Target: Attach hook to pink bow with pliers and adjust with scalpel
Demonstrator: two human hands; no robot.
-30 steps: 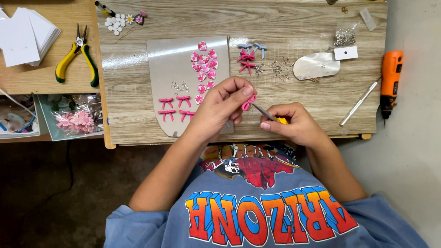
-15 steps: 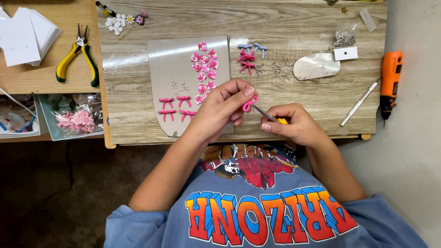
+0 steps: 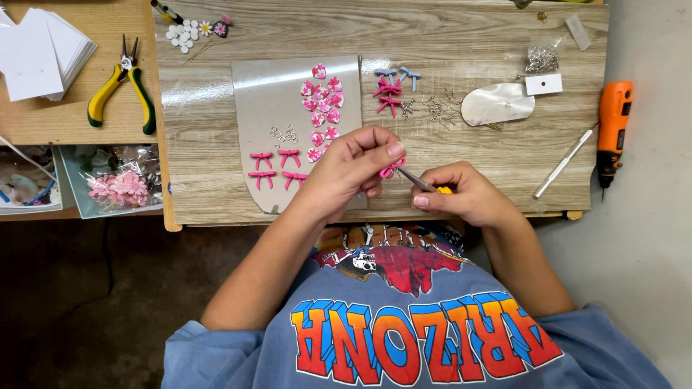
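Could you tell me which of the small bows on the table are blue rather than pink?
The two blue bows at the top of the cluster right of the grey sheet; all other bows are pink.

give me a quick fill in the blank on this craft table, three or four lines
1. The left hand pinches a small ____ bow charm.
2. The right hand holds a thin tool with a ____ handle.
3. The pliers at the far left have yellow and ____ grips.
4. The power drill at the right edge of the wooden table is ____.

Missing words: pink; yellow; green; orange
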